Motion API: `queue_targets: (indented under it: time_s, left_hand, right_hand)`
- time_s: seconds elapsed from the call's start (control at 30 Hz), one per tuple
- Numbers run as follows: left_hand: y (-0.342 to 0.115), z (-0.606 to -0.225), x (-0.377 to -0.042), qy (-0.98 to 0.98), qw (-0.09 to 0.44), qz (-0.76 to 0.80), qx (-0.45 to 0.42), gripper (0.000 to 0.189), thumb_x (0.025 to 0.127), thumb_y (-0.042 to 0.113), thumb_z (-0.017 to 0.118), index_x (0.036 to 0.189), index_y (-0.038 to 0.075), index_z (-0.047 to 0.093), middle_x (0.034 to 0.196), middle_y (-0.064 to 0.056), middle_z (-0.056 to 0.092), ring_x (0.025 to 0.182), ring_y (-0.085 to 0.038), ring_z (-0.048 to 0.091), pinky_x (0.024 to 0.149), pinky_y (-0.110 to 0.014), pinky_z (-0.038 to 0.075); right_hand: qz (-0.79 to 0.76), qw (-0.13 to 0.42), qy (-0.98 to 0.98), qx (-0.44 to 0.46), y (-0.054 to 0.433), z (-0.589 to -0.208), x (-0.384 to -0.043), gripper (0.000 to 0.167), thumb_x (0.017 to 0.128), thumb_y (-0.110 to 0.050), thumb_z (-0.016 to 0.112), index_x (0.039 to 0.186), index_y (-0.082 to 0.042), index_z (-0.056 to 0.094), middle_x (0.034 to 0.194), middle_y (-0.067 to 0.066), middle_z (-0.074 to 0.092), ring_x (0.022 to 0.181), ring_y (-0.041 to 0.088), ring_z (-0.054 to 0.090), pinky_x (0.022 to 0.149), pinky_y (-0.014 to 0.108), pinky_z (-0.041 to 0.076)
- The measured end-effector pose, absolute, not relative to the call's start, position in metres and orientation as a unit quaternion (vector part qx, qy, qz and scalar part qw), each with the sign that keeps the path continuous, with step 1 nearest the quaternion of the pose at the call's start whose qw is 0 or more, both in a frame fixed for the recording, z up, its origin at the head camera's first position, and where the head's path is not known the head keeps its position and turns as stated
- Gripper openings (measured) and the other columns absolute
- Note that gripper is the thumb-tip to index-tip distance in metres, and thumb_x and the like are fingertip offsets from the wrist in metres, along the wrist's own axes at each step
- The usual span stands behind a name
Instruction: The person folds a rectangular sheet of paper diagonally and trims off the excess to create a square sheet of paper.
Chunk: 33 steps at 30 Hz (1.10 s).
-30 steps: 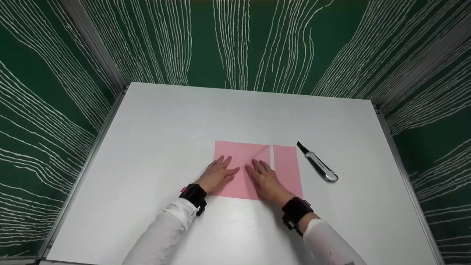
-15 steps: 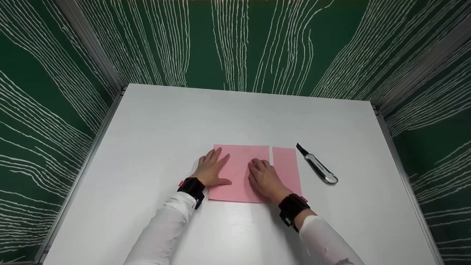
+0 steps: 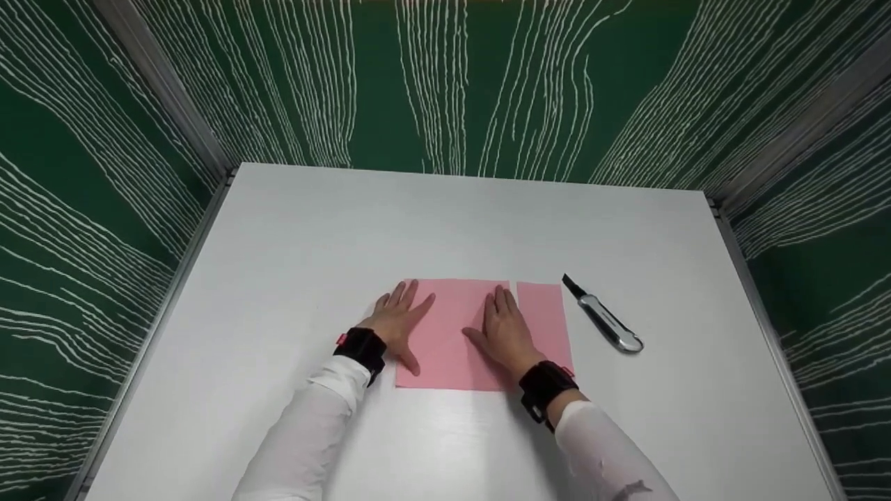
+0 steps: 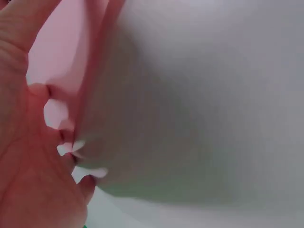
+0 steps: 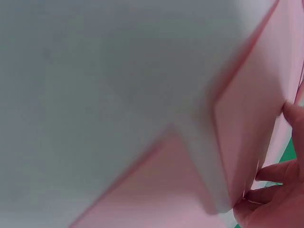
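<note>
A larger piece of pink paper point(image 3: 449, 348) lies flat on the table in the head view. Along its left edge, my left hand point(image 3: 391, 323) rests with fingers spread and thumb pointing toward the near edge. My right hand point(image 3: 509, 335) presses on the right part of the same piece, fingers extended forward and thumb out to the left. A thin gap separates this piece from a narrower pink paper strip point(image 3: 546, 313) on the right. The right wrist view shows a corner of the larger paper point(image 5: 251, 114) beside the strip point(image 5: 152, 190).
A utility knife point(image 3: 603, 314) with its dark blade out lies right of the strip, tip pointing away from me. The white table point(image 3: 313, 223) is enclosed by green walls point(image 3: 390, 90) with white lines.
A raised diagonal ridge in the larger paper has flattened. My left hand has moved left to the edge and spread its fingers. My right hand's fingers have straightened and reach farther forward.
</note>
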State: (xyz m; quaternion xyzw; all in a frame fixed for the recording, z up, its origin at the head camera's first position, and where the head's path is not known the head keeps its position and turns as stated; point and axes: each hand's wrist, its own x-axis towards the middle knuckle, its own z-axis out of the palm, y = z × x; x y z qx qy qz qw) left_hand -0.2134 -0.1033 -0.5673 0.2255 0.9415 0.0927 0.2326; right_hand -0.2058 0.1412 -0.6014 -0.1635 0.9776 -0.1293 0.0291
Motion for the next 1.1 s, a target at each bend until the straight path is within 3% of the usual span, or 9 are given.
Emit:
queue_targets:
  time_s: [0.17,0.37,0.47,0.6,0.77,0.93,1.1]
  left_hand:
    - [-0.103,-0.558,-0.21,0.94,0.234,0.07,0.238,0.146,0.053,0.058,0.093,0.162,0.019,0.004,0.167,-0.022,-0.008,0.156,-0.041,-0.006,0.126,-0.057,0.013]
    - [-0.099,-0.558,-0.203,0.949,0.201,0.047,0.238,0.144,0.049,0.057,0.094,0.162,0.018,0.014,0.167,-0.026,0.003,0.156,-0.043,0.006,0.124,-0.055,0.022]
    - [-0.093,-0.558,-0.201,0.951,0.191,0.028,0.24,0.138,0.05,0.054,0.096,0.161,0.02,0.02,0.166,-0.026,0.011,0.155,-0.041,0.014,0.122,-0.054,0.027]
    - [-0.084,-0.557,-0.199,0.943,0.192,0.016,0.272,0.121,0.058,0.043,0.096,0.158,0.025,0.031,0.165,-0.022,0.02,0.153,-0.039,0.023,0.117,-0.051,0.038]
    - [-0.082,-0.554,-0.196,0.925,0.22,0.034,0.308,0.105,0.065,0.028,0.094,0.154,0.029,0.039,0.167,-0.013,0.02,0.155,-0.031,0.022,0.112,-0.052,0.044]
    - [-0.088,-0.554,-0.198,0.923,0.217,0.016,0.318,0.121,0.056,0.033,0.098,0.157,0.03,0.032,0.169,-0.009,0.017,0.156,-0.033,0.018,0.117,-0.05,0.039]
    - [-0.092,-0.557,-0.202,0.935,0.196,-0.008,0.295,0.14,0.045,0.045,0.1,0.16,0.027,0.022,0.169,-0.014,0.013,0.155,-0.041,0.016,0.121,-0.054,0.03]
  right_hand:
    - [-0.157,0.092,0.974,-0.134,0.144,-0.595,-0.214,0.096,0.091,-0.049,0.069,0.15,0.014,0.028,0.16,0.036,0.02,0.151,0.047,0.021,0.123,0.051,0.026]
    - [-0.134,0.117,0.976,-0.128,0.143,-0.597,-0.216,0.103,0.091,-0.057,0.064,0.152,0.014,0.022,0.161,0.037,0.014,0.152,0.047,0.016,0.125,0.051,0.022]
    - [-0.136,0.091,0.979,-0.124,0.141,-0.601,-0.216,0.102,0.092,-0.06,0.061,0.151,0.015,0.025,0.159,0.038,0.018,0.151,0.048,0.019,0.125,0.051,0.021]
    - [-0.17,0.036,0.978,-0.112,0.139,-0.607,-0.214,0.09,0.094,-0.049,0.064,0.145,0.017,0.033,0.155,0.041,0.024,0.148,0.05,0.024,0.123,0.053,0.025]
    - [-0.186,0.022,0.978,-0.094,0.139,-0.609,-0.215,0.087,0.092,-0.044,0.069,0.144,0.016,0.035,0.154,0.042,0.024,0.146,0.053,0.025,0.12,0.055,0.03]
    - [-0.167,0.049,0.981,-0.089,0.141,-0.604,-0.219,0.094,0.091,-0.049,0.068,0.149,0.014,0.029,0.157,0.04,0.022,0.147,0.052,0.024,0.121,0.055,0.029]
    - [-0.148,0.059,0.981,-0.113,0.145,-0.6,-0.218,0.097,0.09,-0.053,0.067,0.15,0.013,0.029,0.157,0.039,0.023,0.147,0.051,0.025,0.119,0.054,0.032]
